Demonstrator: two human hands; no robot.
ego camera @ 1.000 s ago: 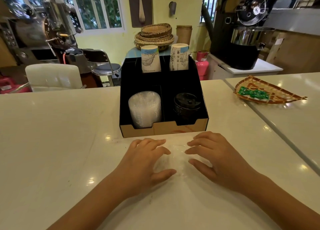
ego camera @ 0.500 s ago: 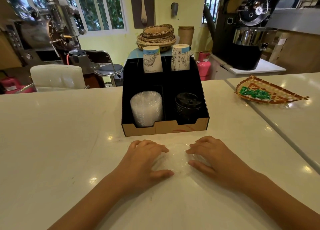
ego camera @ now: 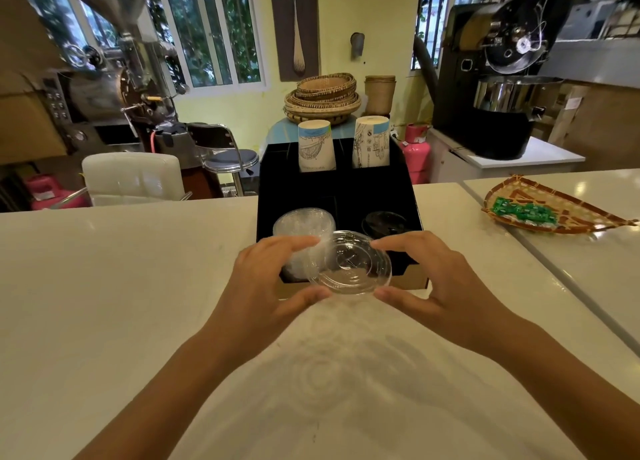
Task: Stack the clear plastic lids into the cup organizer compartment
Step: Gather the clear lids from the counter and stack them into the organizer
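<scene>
clear lid (ego camera: 349, 264), round, ridged, held aloft

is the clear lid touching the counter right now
Apart. In the head view both hands, left hand and right hand, hold the clear lid raised in front of the organizer, off the counter.
</scene>
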